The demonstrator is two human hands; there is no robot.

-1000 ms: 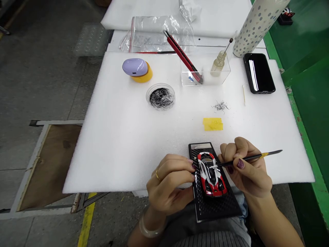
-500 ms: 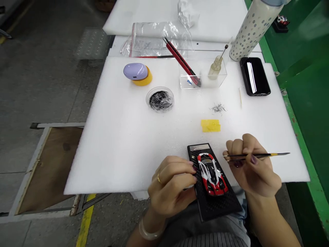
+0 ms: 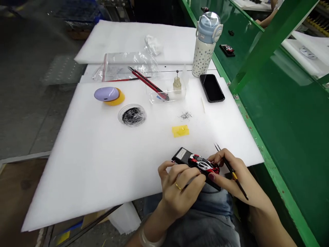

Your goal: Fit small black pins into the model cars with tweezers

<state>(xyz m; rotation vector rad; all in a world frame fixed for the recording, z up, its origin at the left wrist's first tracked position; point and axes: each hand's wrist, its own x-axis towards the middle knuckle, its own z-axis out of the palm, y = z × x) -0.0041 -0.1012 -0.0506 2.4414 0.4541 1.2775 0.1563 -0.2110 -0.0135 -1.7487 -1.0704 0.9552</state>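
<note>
A red, white and black model car (image 3: 204, 165) sits on a black display base (image 3: 186, 156), tilted low over the table's front edge. My left hand (image 3: 180, 187) is closed around the near side of the base, its fingers hiding part of the car. At the car's rear end, the thumb and fingers of my right hand (image 3: 232, 175) pinch the car and base. Tucked in the same hand is a slim black tool (image 3: 230, 167) with a yellow band, two fine tips at its far end and a pointed near end. Where the fingers meet the car is partly hidden.
Beyond the car lie yellow tape (image 3: 180, 131), loose black bristles (image 3: 185, 115) and a dish of black fibres (image 3: 133, 116). Behind stand a clear box (image 3: 167, 97) with a utility knife (image 3: 150, 84) and small bottle (image 3: 177, 84), a phone (image 3: 212, 88) and a water bottle (image 3: 203, 56).
My right hand has moved in to the car's rear, and the tool has swung from level to slanting. The base has turned and tilted. The head view has shifted right and up.
</note>
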